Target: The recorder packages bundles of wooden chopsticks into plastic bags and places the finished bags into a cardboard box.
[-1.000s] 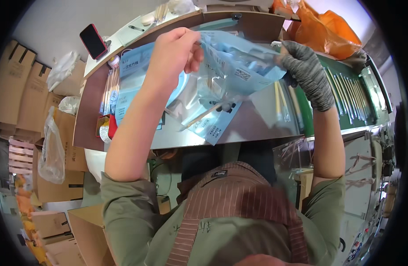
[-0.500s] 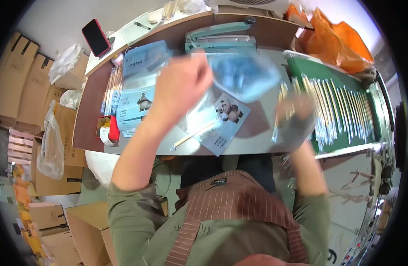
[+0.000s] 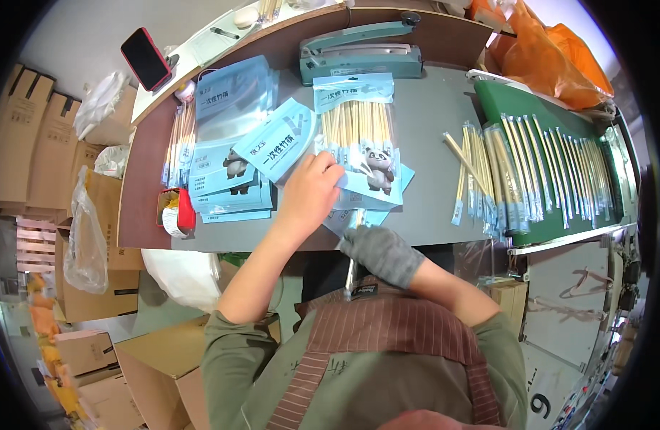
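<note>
Your left hand (image 3: 312, 189), fingers curled, is touching the filled chopstick bag (image 3: 358, 129) lying just beyond both hands; pinching cannot be confirmed. Your gloved right hand (image 3: 381, 252) is gripping wrapped chopsticks (image 3: 351, 276), fingers closed.

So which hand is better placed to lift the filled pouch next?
Probably the left hand: it is at the lower-left edge of the pouch, while the gloved right hand holds a wrapped stick.

This looks like a packing workshop. A bag sealer (image 3: 362, 68) and wrapped chopsticks (image 3: 474, 154) share the tabletop (image 3: 424, 115). Cardboard cartons (image 3: 20, 129) crowd the left.
</note>
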